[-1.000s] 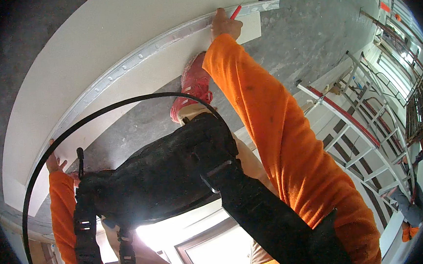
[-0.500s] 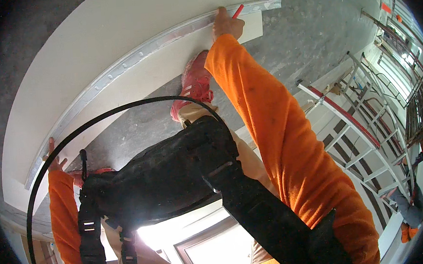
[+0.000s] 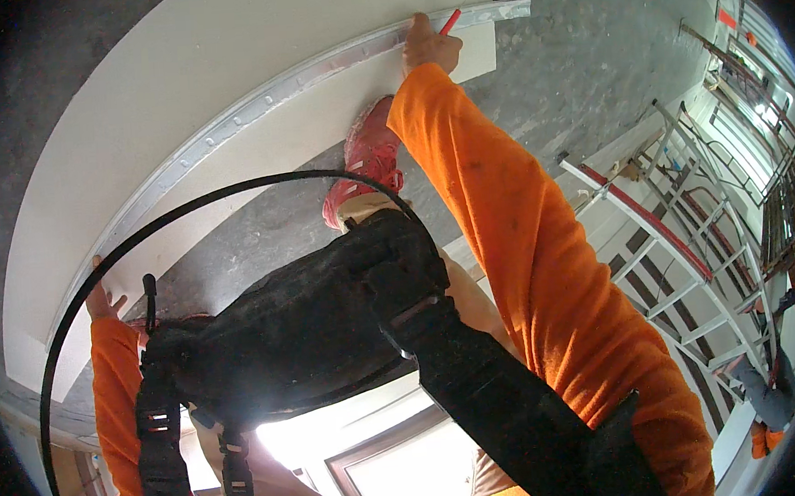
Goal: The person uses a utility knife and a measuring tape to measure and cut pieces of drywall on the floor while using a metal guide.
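A long metal profile (image 3: pixel 232 117) lies across a large pale board (image 3: pixel 173 70) on the grey floor. It looks curved in this wide view, and its far right end sticks out past the board's edge. My right hand (image 3: pixel 429 45) is closed around a thin red pencil or marker (image 3: pixel 450 22) and rests on the profile near that end. By the profile's near left end is my left hand (image 3: pixel 103 302), with its fingers spread and one fingertip against the metal. A black cable (image 3: pixel 173 201) loops in front and hides part of the profile there.
My red shoe (image 3: pixel 374 153) stands by the board's near edge. A black harness bag (image 3: pixel 283 330) hangs before my body. At the right are a ladder-like metal frame (image 3: pixel 683 251), further racks and a person's legs (image 3: pixel 766 399). Bare grey floor (image 3: pixel 577 42) runs beyond the board.
Both hands keep their places on the profile. The black cable loop and the harness bag have shifted slightly up and left in view.
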